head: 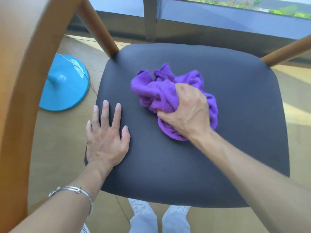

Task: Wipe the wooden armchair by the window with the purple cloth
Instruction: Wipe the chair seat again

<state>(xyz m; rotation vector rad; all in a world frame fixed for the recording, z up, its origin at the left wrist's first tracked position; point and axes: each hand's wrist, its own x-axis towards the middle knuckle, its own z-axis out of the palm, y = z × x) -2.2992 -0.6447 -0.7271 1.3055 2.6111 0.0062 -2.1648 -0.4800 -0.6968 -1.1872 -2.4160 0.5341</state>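
Observation:
I look straight down at the armchair's dark padded seat (pixel 235 115), framed by its curved wooden armrest (pixel 25 81) on the left and wooden legs at the back. A crumpled purple cloth (pixel 151 91) lies on the middle of the seat. My right hand (pixel 186 110) grips the cloth in a bunch and holds it against the seat. My left hand (pixel 106 133) rests flat near the seat's left edge, fingers straight and spread. A silver bracelet sits on my left wrist.
A glossy blue round lamp base (pixel 67 84) stands on the wooden floor left of the seat, with a thin wire trailing from it. The window frame (pixel 149 19) runs along the top. My legs and shoes show below the seat's near edge.

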